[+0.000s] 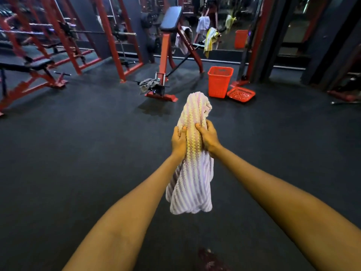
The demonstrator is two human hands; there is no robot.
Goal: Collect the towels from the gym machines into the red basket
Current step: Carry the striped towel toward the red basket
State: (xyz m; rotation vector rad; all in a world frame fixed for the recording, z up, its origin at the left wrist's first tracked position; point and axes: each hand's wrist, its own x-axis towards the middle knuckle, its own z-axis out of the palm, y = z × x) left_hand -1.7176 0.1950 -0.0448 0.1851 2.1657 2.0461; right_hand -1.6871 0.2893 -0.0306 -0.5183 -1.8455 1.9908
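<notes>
A striped lilac, white and yellow towel hangs bunched between both hands at arm's length. My left hand grips its left side, my right hand its right side. The red basket stands on the floor ahead, open-topped, with its red lid lying beside it on the right. A grey towel lies on the foot of the red bench machine. A white towel drapes over that machine's frame, and a yellow towel hangs further right.
Red racks and a flat bench fill the left side. A mirror wall at the back reflects the basket and towels. Dark pillars stand right of the basket. Dark rubber floor stretches between me and the basket.
</notes>
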